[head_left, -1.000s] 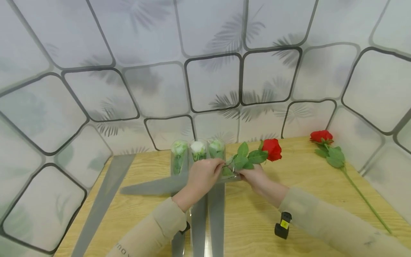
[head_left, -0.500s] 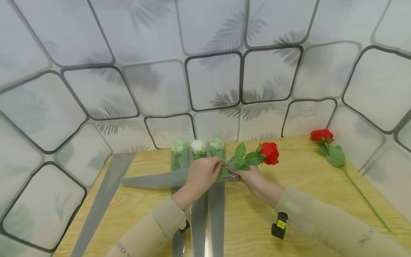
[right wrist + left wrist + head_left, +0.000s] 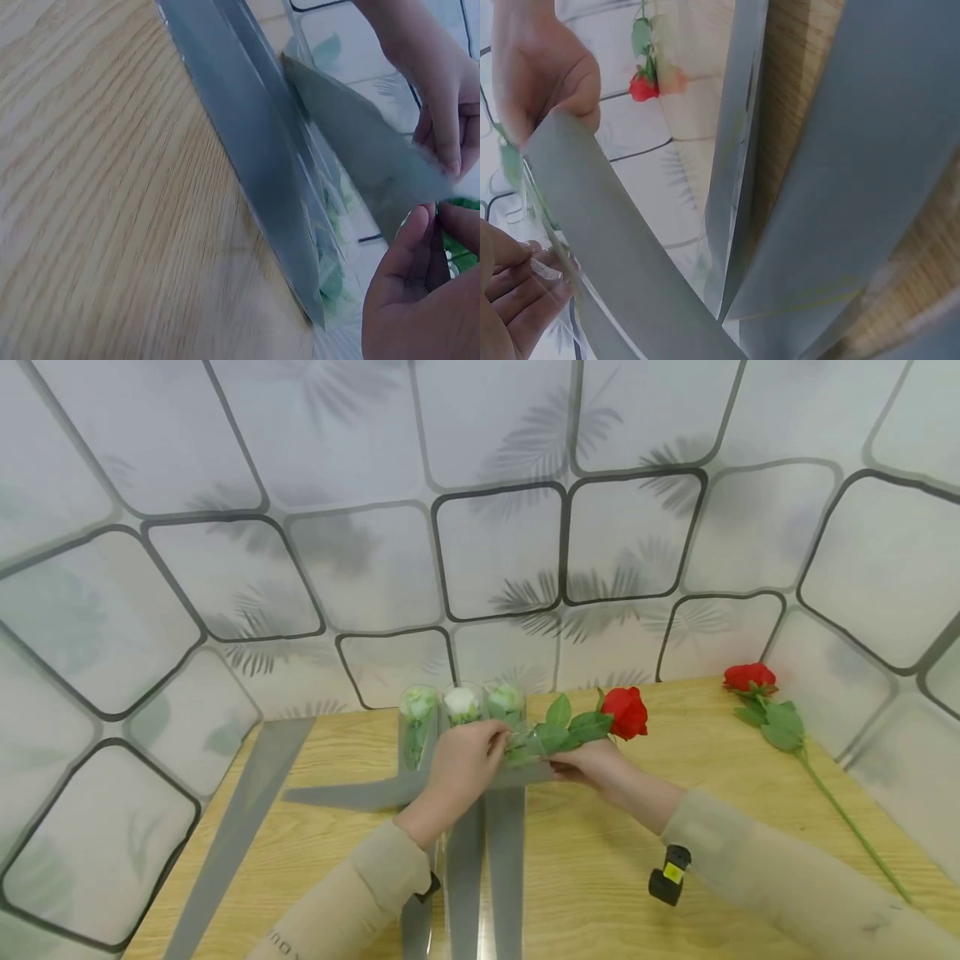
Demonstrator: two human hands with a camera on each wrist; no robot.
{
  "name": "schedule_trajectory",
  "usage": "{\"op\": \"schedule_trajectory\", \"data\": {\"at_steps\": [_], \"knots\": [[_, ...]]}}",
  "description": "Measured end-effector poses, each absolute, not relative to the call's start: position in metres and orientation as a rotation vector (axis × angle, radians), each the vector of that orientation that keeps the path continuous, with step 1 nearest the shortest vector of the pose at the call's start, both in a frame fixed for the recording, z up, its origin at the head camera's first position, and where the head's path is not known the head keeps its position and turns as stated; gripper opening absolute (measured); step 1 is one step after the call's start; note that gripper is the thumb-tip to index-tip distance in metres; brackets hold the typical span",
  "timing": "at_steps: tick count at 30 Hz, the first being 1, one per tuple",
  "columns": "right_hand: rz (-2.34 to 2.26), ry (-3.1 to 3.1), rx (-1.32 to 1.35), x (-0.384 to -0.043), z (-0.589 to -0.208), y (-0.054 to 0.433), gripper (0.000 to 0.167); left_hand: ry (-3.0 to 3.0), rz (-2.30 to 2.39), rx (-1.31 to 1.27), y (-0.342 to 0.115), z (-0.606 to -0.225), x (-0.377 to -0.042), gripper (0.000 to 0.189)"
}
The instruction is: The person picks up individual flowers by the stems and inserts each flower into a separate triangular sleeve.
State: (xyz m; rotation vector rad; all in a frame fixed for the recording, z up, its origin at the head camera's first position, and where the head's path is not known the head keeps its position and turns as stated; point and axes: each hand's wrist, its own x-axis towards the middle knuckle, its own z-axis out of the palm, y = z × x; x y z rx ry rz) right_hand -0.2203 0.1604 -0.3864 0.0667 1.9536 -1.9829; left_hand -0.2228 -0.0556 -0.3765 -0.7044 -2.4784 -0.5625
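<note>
A red rose (image 3: 625, 712) with green leaves lies across the mouth of a grey-backed, clear-fronted flower sleeve (image 3: 375, 793), bloom to the right and outside it. My left hand (image 3: 467, 758) is over the sleeve near its wide end; in the left wrist view its thumb and fingers pinch clear film (image 3: 546, 270). With curled fingers my right hand (image 3: 600, 768) grips the sleeve's open edge below the rose. In the right wrist view, thumb and fingertips of the right hand (image 3: 420, 277) pinch the grey sheet (image 3: 367, 142). The stem's lower part is hidden.
Under the held sleeve, several sleeved white-green roses (image 3: 462, 702) lie side by side on the wooden table (image 3: 600, 877). A flat grey sleeve (image 3: 240, 827) lies at the left. Another red rose (image 3: 750, 678) lies at the right, stem (image 3: 847, 818) toward the front. A patterned curtain (image 3: 495, 560) surrounds the back.
The red rose has shifted slightly left, its leaves now partly behind the clear film at the sleeve's mouth. My left hand has moved a little left with the film.
</note>
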Motion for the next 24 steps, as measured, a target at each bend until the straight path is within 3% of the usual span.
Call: {"op": "schedule_trajectory", "data": {"at_steps": [4,11,19,24], "knots": [[-1.970,2.017,0.012,-0.222,-0.389,0.173,0.016,-2.445,-0.604,-0.668,-0.060,-0.374,-0.226,0.010],[-1.942,2.090,-0.021,-0.217,-0.394,0.205,0.051,-2.436,-0.639,-0.647,-0.066,-0.370,-0.228,0.011],[-1.804,2.289,0.218,-0.210,-0.389,0.226,0.077,-2.448,-0.625,-0.633,-0.067,-0.370,-0.228,0.011],[-1.828,2.344,0.187,-0.205,-0.385,0.230,0.091,-2.440,-0.618,-0.634,-0.066,-0.371,-0.228,0.010]]}}
